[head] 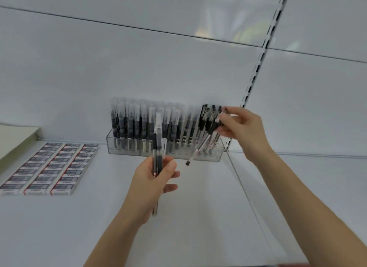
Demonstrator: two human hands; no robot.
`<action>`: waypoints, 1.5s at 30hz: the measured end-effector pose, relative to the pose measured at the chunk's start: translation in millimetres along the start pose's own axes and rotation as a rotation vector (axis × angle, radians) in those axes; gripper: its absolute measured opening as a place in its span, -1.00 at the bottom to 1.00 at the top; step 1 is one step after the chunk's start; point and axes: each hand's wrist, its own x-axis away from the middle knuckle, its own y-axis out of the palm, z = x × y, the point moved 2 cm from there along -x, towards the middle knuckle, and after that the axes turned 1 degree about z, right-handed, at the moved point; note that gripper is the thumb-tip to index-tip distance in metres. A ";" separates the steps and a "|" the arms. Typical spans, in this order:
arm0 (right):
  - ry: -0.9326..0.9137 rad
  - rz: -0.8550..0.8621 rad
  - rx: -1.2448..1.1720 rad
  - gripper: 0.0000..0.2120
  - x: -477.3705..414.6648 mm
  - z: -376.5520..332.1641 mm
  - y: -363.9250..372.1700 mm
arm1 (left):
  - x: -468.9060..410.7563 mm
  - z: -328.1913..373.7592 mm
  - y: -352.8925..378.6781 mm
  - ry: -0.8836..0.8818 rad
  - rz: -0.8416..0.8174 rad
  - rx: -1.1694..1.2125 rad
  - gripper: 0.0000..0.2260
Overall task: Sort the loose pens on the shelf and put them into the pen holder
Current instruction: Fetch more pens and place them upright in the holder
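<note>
A clear acrylic pen holder (127, 150) stands at the back of the white shelf, filled with several upright pens with frosted caps. Black-capped pens (207, 117) fill its right end. My left hand (153, 184) grips a small bunch of pens (158, 147) upright in front of the holder's middle. My right hand (241, 127) pinches one clear pen (198, 150) by its upper end. That pen slants down to the left across the holder's right front, and its dark tip hangs just above the shelf.
Rows of boxed erasers (49, 167) lie flat on the shelf at the left. A pale board (15, 139) leans at the far left. A slotted metal upright (258, 67) runs up the back wall behind my right hand. The white shelf (198, 217) extends toward me.
</note>
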 end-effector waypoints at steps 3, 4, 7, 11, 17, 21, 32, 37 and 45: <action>-0.130 0.191 0.085 -0.88 -16.1 -2.0 -18.3 | -0.6 -2.4 1.9 0.007 -0.020 -0.044 -0.92; -0.167 0.221 0.112 -0.87 -19.1 -3.6 -19.6 | -0.8 -3.1 2.5 0.010 -0.026 -0.046 -0.91; -0.226 0.206 0.201 -0.88 -24.0 -5.3 -12.0 | -1.2 -4.3 2.4 0.014 -0.032 -0.042 -0.89; -0.267 0.154 0.278 -0.82 -27.7 -5.8 2.0 | 0.0 -1.6 2.0 0.027 -0.040 -0.048 -0.89; -0.312 0.060 0.393 -0.82 -31.6 -7.5 14.7 | 0.6 -1.7 -1.0 0.013 -0.012 -0.010 -0.85; -0.320 0.050 0.414 -0.82 -34.2 -8.5 18.8 | 1.5 -1.4 -1.2 0.015 -0.006 -0.003 -0.88; -0.253 -0.049 0.566 -0.81 -38.1 3.1 24.8 | 7.4 -2.2 3.1 0.017 0.002 0.013 -0.91; -0.230 -0.076 0.576 -0.79 -31.7 9.2 25.4 | 10.0 -2.4 -0.1 0.011 0.004 0.030 -0.90; -0.199 -0.103 0.678 -0.70 -23.7 8.8 26.1 | 14.2 -3.4 -0.3 0.008 -0.022 0.062 -0.90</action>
